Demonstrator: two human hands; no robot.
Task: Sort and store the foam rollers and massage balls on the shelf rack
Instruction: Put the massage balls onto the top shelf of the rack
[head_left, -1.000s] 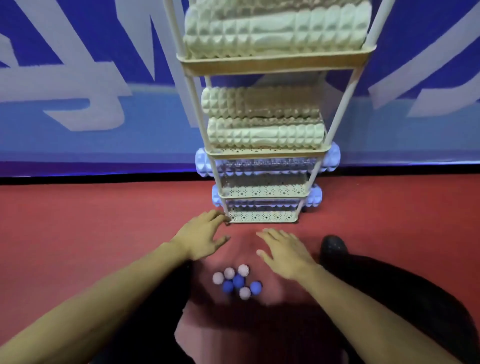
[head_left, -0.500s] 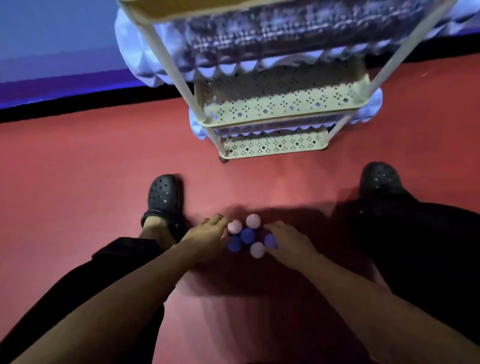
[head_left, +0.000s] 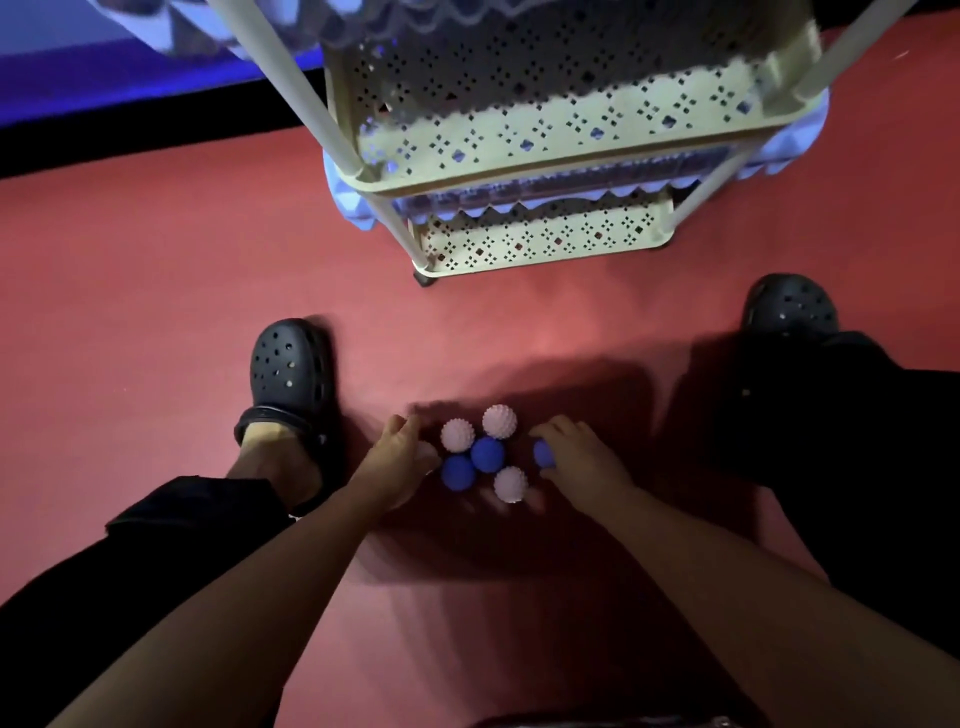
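**Hands closing in on a cluster of massage balls below the shelf rack**

Head view: A person is crouching on a red floor (head_left: 156, 270), both bare forearms reaching down toward a tight cluster of small massage balls lying between the feet. The left hand (head_left: 392, 457) is resting at the cluster's left edge, its fingers curved against a blue smooth ball (head_left: 458, 472); whether it is grasping anything cannot be told. The right hand (head_left: 582, 457) is curling its fingers around another blue ball (head_left: 543, 453) at the right edge, grasping it. Between the hands a third blue ball (head_left: 488, 453) is sitting in the middle, touching two pale spiky balls behind it, one (head_left: 457, 434) to the left and one (head_left: 500, 421) farther back, while a third spiky ball (head_left: 510, 484) is lying nearest the camera.

Just beyond the balls, the cream shelf rack (head_left: 545, 244) is standing on the floor, its perforated trays patterned with diamond cut-outs. A pale blue textured foam roller (head_left: 348, 200) is lying across a lower tier, its ends jutting past the posts. Black perforated clogs are flanking the scene, left (head_left: 288, 369) and right (head_left: 789, 306). No brand, label or writing is readable anywhere.
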